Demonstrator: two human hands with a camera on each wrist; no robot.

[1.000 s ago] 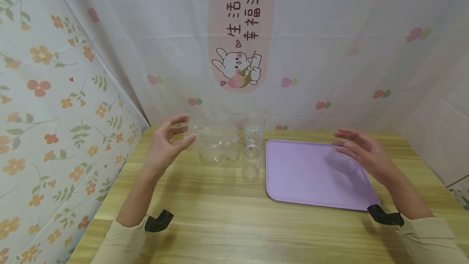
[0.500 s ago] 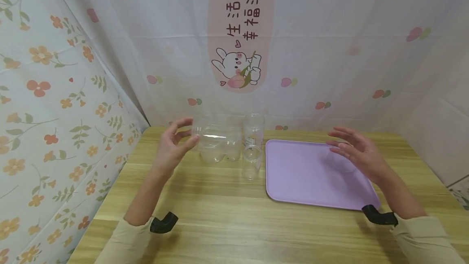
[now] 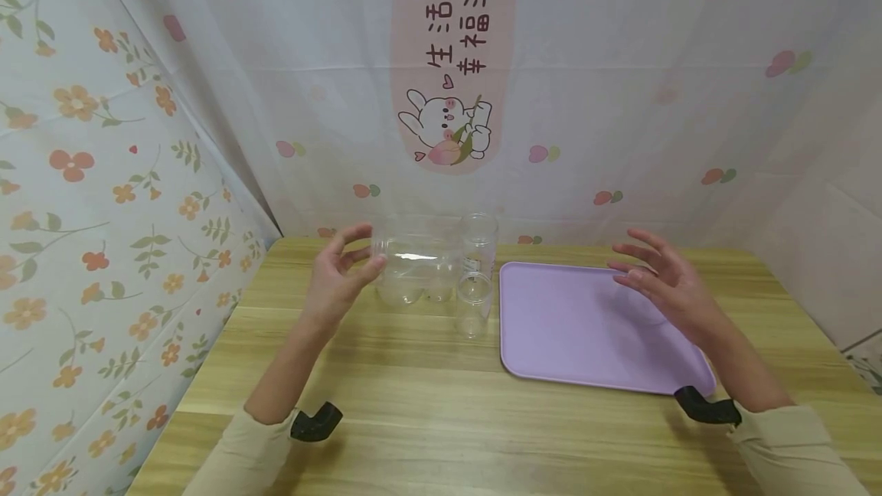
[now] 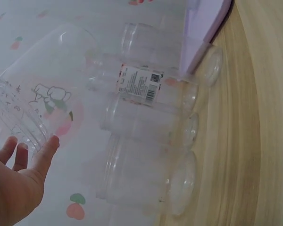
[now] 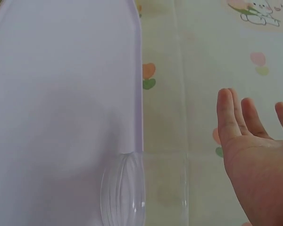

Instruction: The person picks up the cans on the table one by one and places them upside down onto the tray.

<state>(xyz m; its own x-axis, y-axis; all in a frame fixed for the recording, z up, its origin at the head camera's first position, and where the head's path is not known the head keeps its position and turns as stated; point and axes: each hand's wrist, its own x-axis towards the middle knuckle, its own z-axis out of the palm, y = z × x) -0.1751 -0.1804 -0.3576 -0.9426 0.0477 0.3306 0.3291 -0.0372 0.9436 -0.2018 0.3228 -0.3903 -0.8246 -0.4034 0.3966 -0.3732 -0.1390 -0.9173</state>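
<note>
Fingers of the left hand (image 3: 331,282) are gripping a clear jar (image 3: 416,257) at its rim, holding it sideways near standing jars (image 3: 473,318) toward the worktop's (image 3: 413,412) far edge. Near the tray's (image 3: 565,335) far right corner, another jar (image 5: 125,195) is standing; beside it, the right hand (image 3: 668,291) is hovering, fingers spread loosely.

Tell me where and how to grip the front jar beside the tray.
Grip the front jar around its round wall, below the rim, likely from the person's side: it stands upright, with another jar close behind and the tray to its right.
</note>
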